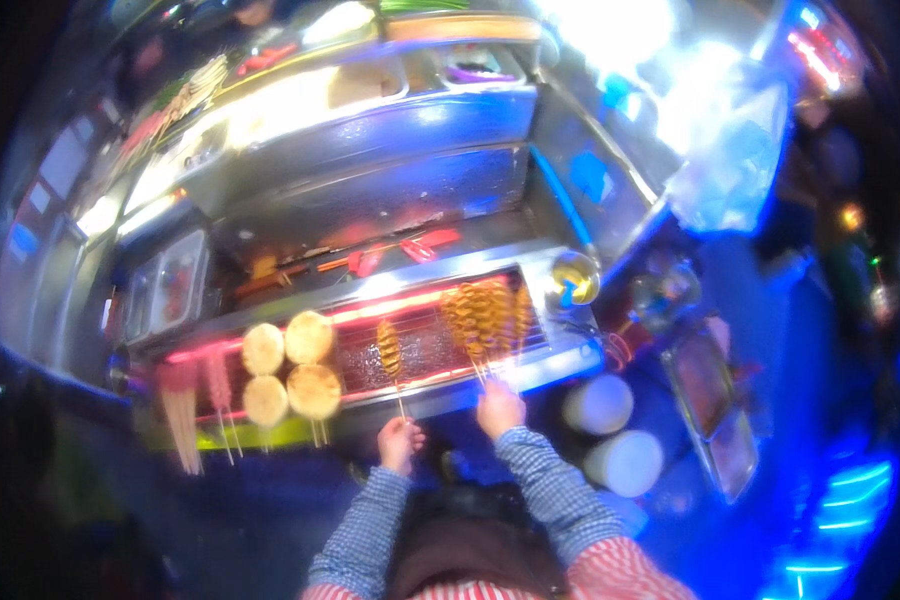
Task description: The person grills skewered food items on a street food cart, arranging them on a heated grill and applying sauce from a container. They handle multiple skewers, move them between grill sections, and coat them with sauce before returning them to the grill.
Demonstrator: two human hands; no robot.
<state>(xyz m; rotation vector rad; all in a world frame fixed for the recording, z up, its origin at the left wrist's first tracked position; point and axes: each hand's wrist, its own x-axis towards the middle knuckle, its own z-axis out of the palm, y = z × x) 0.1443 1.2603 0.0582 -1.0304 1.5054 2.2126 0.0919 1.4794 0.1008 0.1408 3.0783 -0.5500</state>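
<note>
A lit grill (427,345) with red glowing bars runs across in front of me. My left hand (400,444) pinches the stick of one brown spiral-cut skewer (388,351), whose food lies over the grill. Further right, my right hand (501,409) is at the sticks of a bunch of similar spiral skewers (486,319); blur hides how many sticks it grips. Left of the lone skewer rest several pale round flat cakes on sticks (313,391). Beyond them lie pink skewers (218,371) and a blurred bundle of skewers (180,412).
At the grill's right end stands a metal cup (574,277) of yellowish liquid, with a blue-handled tool (562,195) behind it. Two white-lidded tubs (624,463) sit below right, beside metal trays (699,382). Clear containers (169,285) stand at left. A plastic bag (735,165) hangs upper right.
</note>
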